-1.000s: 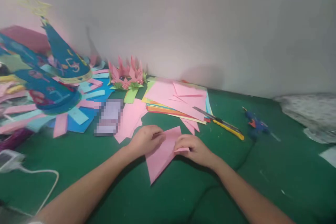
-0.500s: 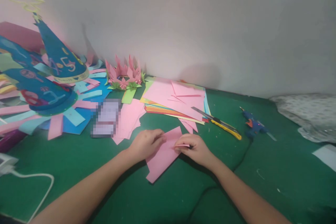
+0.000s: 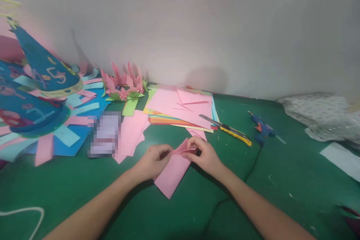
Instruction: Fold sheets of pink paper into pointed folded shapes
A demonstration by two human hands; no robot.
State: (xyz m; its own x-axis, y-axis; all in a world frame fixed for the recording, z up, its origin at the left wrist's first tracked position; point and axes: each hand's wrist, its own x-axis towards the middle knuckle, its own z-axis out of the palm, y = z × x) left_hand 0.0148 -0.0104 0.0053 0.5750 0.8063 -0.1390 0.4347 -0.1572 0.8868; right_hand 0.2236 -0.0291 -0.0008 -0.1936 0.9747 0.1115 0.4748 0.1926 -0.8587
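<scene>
A folded sheet of pink paper (image 3: 173,174) is held between my two hands, low over the green table. My left hand (image 3: 154,161) grips its left edge, thumb and fingers closed on it. At the upper right, my right hand (image 3: 205,155) pinches a raised flap between thumb and fingers. Just beyond my hands lie several pink paper sheets (image 3: 131,133) and a stack of coloured paper (image 3: 168,101). A yellow utility knife (image 3: 234,135) rests to the right of the stack, its blade end over the paper.
A blue glue gun (image 3: 263,127) with a dark cord lies at right. Blue cone hats (image 3: 47,63) with paper strips stand at left. A pink and green paper crown (image 3: 123,82) sits near the wall, behind a blurred-out phone-like object (image 3: 105,133). A white cable (image 3: 25,210) is at lower left.
The pink paper has turned and its upper right flap now stands raised between my right fingers. My left hand has slid slightly down. The whole view has shifted to the right.
</scene>
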